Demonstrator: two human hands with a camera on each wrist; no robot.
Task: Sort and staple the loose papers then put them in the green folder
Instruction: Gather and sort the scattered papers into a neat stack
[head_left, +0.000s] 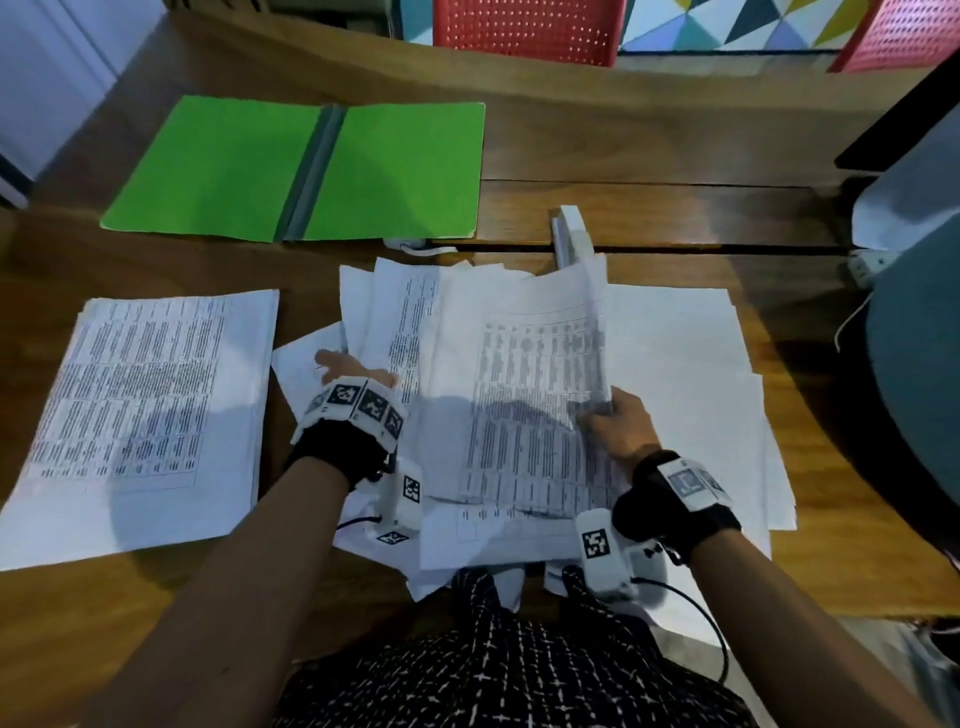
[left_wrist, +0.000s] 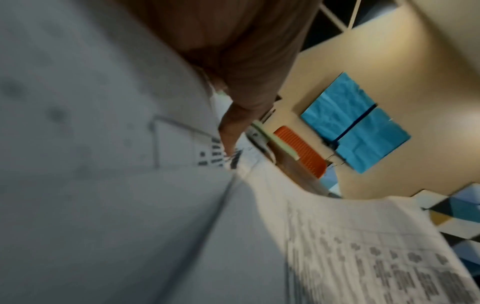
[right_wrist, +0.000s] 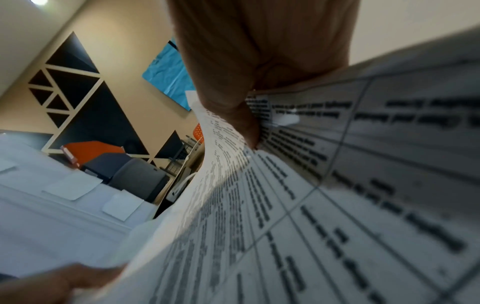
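The right hand (head_left: 621, 426) pinches the edge of some printed sheets (head_left: 540, 384) between thumb and fingers (right_wrist: 249, 127) and lifts them, curled, above the loose papers (head_left: 675, 364) spread in the middle of the wooden surface (head_left: 649, 208). The left hand (head_left: 343, 371) rests on the left part of this pile with its fingers (left_wrist: 228, 131) straight and pressing on a sheet. The green folder (head_left: 311, 166) lies open at the far left, a neat stack (head_left: 145, 405) lies near the left edge, and a white stapler (head_left: 571, 234) stands just behind the papers.
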